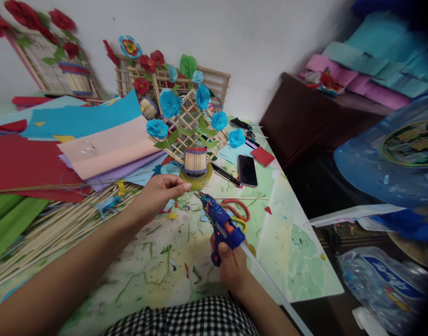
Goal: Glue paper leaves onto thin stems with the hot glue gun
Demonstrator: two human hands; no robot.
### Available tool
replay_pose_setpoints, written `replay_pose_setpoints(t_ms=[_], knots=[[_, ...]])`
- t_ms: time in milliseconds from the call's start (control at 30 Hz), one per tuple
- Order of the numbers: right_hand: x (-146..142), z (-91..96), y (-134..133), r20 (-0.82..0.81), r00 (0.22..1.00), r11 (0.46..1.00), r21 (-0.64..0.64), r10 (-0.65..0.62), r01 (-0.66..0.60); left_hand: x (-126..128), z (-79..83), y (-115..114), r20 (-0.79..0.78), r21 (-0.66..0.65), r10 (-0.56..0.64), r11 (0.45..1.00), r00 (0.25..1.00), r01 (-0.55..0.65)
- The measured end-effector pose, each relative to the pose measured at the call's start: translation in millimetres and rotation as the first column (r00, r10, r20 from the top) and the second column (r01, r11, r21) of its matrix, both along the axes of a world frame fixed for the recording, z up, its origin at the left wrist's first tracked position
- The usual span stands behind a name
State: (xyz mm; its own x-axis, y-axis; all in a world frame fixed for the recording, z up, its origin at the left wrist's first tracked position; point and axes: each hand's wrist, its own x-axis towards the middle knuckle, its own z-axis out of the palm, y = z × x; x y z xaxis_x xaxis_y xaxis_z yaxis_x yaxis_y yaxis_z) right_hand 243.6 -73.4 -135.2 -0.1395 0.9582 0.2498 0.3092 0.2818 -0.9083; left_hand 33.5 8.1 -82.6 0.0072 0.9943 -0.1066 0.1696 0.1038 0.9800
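My right hand (231, 268) grips a blue hot glue gun (221, 226), its nozzle pointing up and to the left. A long translucent glue stick (270, 280) runs out of its back. My left hand (167, 190) is closed in a pinch close to the nozzle; what lies between thumb and finger is too small to make out. Just beyond, a small stick basket (195, 161) fronts a wooden lattice with blue paper flowers (170, 103) and green leaves. A yellow tape roll (202, 182) lies at its base. Scissors (247, 212) with red and yellow handles are partly behind the gun.
Coloured paper sheets (109, 144) and thin wooden sticks (56, 233) cover the left. A phone (247, 170) and black marker (226, 175) lie right of the lattice. Green scraps litter the table (287, 261). A blue water bottle (368, 158) stands beyond its right edge.
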Motion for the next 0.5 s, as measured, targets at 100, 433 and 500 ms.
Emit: replay_pose_setpoints(t_ms=[100, 433, 500], knots=[[0.9, 1.1, 1.1, -0.012, 0.999, 0.999, 0.007, 0.038, -0.038, 0.5, 0.7, -0.2, -0.006, -0.001, 0.004, 1.0, 1.0, -0.004], [-4.7, 6.2, -3.5, -0.16, 0.985, 0.997, -0.026, 0.065, -0.07, 0.1, -1.5, -0.2, 0.004, -0.003, -0.002, 1.0, 1.0, 0.002], [-6.0, 10.2, -2.4, -0.168, 0.982, 0.995, -0.018, 0.09, -0.094, 0.1, -1.5, -0.3, 0.003, -0.005, 0.0, 1.0, 1.0, 0.0]])
